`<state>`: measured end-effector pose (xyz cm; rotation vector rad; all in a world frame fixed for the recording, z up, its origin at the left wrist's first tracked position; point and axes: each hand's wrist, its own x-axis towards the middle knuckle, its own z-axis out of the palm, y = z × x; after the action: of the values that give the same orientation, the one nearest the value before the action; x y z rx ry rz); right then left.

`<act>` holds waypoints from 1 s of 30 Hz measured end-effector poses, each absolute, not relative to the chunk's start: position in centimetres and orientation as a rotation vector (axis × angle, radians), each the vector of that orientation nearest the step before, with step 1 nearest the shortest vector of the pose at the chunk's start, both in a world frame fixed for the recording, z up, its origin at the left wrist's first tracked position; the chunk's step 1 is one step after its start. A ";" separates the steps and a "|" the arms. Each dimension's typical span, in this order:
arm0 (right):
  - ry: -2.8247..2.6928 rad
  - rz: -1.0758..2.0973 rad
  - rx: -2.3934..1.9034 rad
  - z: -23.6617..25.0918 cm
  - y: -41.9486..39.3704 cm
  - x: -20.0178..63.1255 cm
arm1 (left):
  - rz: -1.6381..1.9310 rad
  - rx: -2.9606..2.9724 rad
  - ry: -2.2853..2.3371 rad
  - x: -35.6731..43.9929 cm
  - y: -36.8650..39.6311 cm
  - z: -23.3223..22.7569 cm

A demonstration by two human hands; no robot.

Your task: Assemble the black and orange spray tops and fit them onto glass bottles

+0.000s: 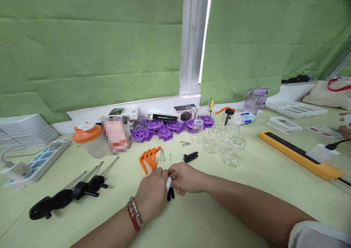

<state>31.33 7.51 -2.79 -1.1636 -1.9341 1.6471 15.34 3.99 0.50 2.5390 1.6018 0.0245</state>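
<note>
My left hand (153, 187) rests low over the table with its fingers closed round a small white piece (168, 183) of unclear kind. Against it, the fingertips of my right hand (188, 176) are pinched at the same white piece. Two short black parts (170, 194) show just below, between the hands; whether they are held or lie on the table I cannot tell. Beyond my left hand lie several orange bent handles (149, 157) beside long metal screws (162, 154). Past my right hand are black clip-like parts (190, 156), tiny metal bits (170, 156) and springs (185, 143).
Purple slotted discs (165, 133) and clear glass jars (229, 157) stand farther back. On the left are black-knobbed rods (63, 198), an orange-lidded cup (89, 138) and a white power strip (35, 167). A yellow power strip (298, 156) and another person's hand (344, 131) appear right.
</note>
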 end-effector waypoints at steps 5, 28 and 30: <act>-2.045 1.622 -1.194 -1.2 8.7 32.9 | -0.068 2.570 1.624 15.5 3.9 0.9; -2.489 0.641 -1.573 0.7 12.1 37.7 | -0.040 2.767 1.461 15.6 3.4 1.0; -2.521 0.666 -1.518 0.7 12.0 37.6 | -0.012 2.765 1.476 15.6 3.4 1.0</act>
<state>37.61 12.03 0.71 -1.5175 -2.5206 0.6655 15.63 3.37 0.96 2.7650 1.4762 -0.0117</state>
